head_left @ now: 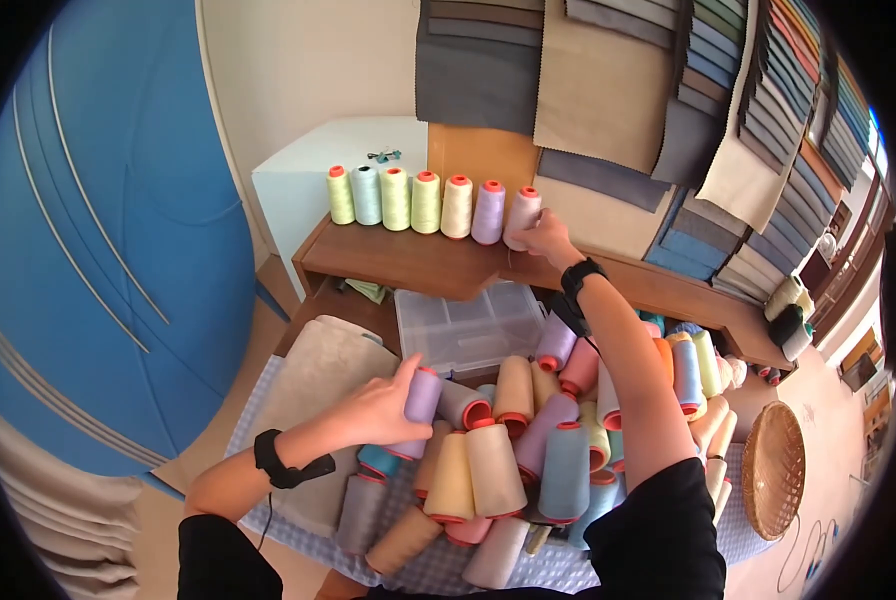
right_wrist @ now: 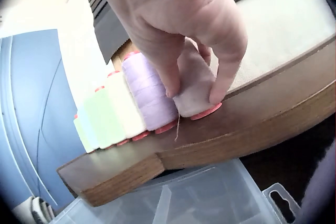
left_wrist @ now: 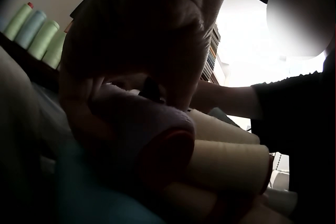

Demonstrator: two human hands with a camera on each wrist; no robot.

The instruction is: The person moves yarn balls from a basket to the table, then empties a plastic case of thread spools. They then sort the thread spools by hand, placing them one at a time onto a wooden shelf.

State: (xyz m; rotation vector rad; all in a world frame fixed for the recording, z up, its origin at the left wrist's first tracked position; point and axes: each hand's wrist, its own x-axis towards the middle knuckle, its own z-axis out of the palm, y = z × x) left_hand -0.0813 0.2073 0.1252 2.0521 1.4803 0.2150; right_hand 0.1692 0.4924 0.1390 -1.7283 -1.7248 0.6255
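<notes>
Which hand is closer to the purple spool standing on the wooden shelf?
The right hand: it grips the pale mauve spool next to the standing purple spool. The left hand is lower, at the pile, holding a second purple spool.

Right hand (right_wrist: 184, 16) above shelf (right_wrist: 236, 129), thumb and fingers gripping greyish-mauve cone (right_wrist: 195, 87); red base at shelf top, contact unclear. Loose thread end (right_wrist: 177, 128) hangs from it over shelf. Along shelf, beside it: lilac cone (right_wrist: 149, 95), then cream cone (right_wrist: 126, 106), then pale green cones (right_wrist: 107, 121), upright, red bases. Below shelf edge: clear plastic box (right_wrist: 210, 198). Behind shelf: off-white cloth (right_wrist: 283, 29), dark fabric samples (right_wrist: 108, 35). Blue panel (right_wrist: 31, 108) beyond shelf's far end.
</notes>
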